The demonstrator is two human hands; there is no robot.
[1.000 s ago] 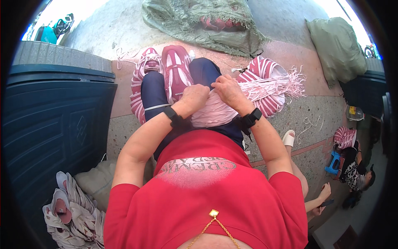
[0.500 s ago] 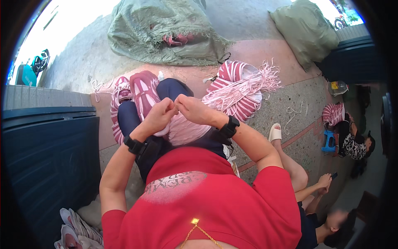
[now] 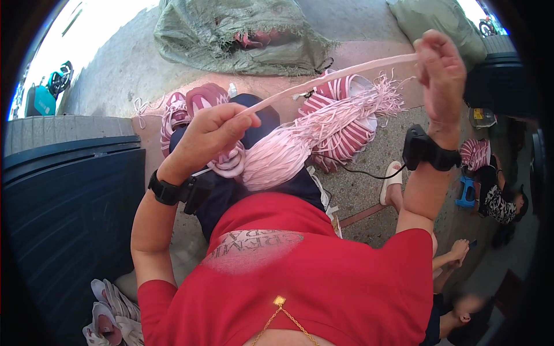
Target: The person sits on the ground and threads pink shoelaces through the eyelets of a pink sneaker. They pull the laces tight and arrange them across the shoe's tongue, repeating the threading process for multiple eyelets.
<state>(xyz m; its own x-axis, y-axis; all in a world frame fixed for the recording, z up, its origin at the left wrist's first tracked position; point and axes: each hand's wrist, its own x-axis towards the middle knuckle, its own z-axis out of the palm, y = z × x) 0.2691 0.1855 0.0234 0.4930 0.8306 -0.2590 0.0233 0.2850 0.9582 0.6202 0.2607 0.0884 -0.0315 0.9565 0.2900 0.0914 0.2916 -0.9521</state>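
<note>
A flat pale-pink shoelace (image 3: 334,75) is drawn out between my hands, rising to the right. My left hand (image 3: 213,135) is closed on its near part, above a pink-and-white shoe (image 3: 228,161) on my lap that it partly hides. Up at the right, my right hand (image 3: 441,75), slightly blurred, pinches the lace's other part. A thick bundle of pink laces (image 3: 283,147) lies from my lap across a stack of pink-and-white striped shoe pieces (image 3: 352,138). More pink shoes (image 3: 173,118) stand beyond my left arm.
A green woven sack (image 3: 231,40) lies ahead, torn open over pink things; another sack (image 3: 433,29) is at the far right. Dark blue panels (image 3: 75,213) stand at left, with pale shoes (image 3: 112,314) below. At right are a seated person (image 3: 456,311), another person and a blue stool (image 3: 465,191).
My hands were close together over my lap. Now the right hand has swung up and far right, pulling the lace out long, while the left has moved slightly left and down.
</note>
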